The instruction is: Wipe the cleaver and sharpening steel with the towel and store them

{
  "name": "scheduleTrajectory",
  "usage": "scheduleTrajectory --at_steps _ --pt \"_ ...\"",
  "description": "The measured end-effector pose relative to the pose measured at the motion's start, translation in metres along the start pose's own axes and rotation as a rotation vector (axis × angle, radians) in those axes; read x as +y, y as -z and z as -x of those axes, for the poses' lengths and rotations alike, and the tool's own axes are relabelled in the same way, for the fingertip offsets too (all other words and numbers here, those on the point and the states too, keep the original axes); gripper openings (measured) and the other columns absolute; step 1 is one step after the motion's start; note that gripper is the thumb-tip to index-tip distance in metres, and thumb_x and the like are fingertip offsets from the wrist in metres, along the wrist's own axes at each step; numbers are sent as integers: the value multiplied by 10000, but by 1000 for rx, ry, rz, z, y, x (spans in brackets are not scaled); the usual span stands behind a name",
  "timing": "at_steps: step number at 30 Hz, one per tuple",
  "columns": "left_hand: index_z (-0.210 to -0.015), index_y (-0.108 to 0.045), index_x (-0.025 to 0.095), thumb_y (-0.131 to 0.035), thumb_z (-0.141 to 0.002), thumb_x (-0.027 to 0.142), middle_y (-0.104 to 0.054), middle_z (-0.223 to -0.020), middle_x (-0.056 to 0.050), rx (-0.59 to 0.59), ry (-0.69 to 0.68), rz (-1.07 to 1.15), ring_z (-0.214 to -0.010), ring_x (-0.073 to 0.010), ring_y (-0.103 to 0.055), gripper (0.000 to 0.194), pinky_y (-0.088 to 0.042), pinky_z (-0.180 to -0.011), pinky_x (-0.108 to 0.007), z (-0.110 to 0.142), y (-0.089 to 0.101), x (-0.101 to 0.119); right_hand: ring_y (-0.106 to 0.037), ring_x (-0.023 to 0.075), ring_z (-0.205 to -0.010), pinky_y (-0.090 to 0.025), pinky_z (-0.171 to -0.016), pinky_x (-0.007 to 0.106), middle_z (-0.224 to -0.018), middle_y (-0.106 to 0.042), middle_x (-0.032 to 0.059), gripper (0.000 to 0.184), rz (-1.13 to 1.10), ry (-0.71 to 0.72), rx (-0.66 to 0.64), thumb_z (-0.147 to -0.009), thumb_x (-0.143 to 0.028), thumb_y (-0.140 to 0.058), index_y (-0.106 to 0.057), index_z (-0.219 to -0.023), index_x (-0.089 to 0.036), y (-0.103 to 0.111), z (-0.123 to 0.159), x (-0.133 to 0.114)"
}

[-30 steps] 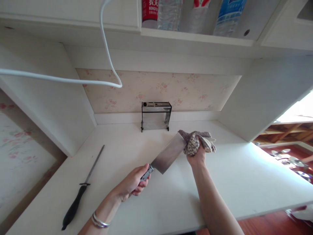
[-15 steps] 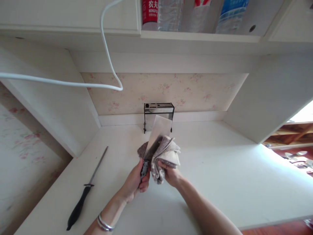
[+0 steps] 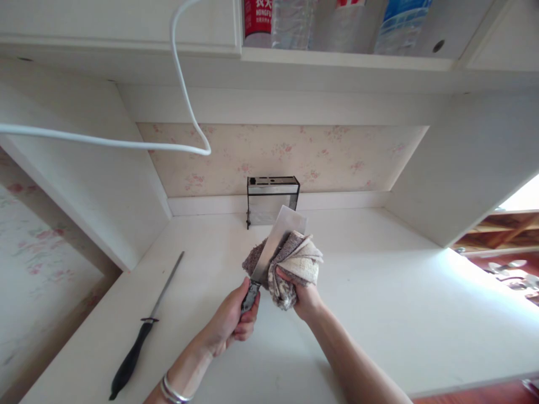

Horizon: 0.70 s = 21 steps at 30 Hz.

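My left hand (image 3: 238,313) is closed round the dark handle of a cleaver (image 3: 278,238), whose broad blade points up and away to the right. In my right hand (image 3: 304,296) is a bunched brown-and-cream cloth (image 3: 301,261), folded about the blade so that fabric shows on both sides of it. The blade's far end sticks out above the cloth. To the left, a honing steel (image 3: 138,342) with a black handle lies on the white counter (image 3: 379,314).
A metal knife rack (image 3: 273,202) stands against the back wall, just beyond the blade. A white cable (image 3: 185,84) hangs across the upper left. Overhead, several water bottles (image 3: 295,22) stand on a cabinet shelf. Side panels (image 3: 467,163) bound the counter left and right.
The cleaver has tilted further to the right, and the cloth with my right hand has shifted right and slightly up. My left hand keeps its hold on the handle.
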<state>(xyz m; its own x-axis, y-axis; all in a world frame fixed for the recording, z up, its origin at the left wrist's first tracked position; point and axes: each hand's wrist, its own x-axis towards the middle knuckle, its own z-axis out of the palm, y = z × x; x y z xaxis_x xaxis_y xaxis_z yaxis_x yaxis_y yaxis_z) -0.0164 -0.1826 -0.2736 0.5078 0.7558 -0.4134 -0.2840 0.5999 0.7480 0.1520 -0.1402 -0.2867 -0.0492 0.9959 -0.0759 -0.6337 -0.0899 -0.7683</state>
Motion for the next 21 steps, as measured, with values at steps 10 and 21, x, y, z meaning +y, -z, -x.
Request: scheduleTrajectory --at_steps 10,21 --pt "-784 -435 206 -306 -788 731 -240 -511 101 -69 170 -168 -388 -48 -87 541 -81 -375 -197 8 4 -1 -682 214 -802 -573 -758 356 -876 -711 11 437 -126 65 186 -584 -167 -796 -618 -983 -195 17 -16 -30" --pt "-792 -426 209 -302 -775 744 -281 -549 82 -54 188 -350 -396 -46 -112 550 -107 -359 -184 14 4 0 -681 170 -797 -559 -795 324 -876 -713 -13 316 -208 151 224 -650 -202 -753 -644 -947 -212 46 -35 -56"
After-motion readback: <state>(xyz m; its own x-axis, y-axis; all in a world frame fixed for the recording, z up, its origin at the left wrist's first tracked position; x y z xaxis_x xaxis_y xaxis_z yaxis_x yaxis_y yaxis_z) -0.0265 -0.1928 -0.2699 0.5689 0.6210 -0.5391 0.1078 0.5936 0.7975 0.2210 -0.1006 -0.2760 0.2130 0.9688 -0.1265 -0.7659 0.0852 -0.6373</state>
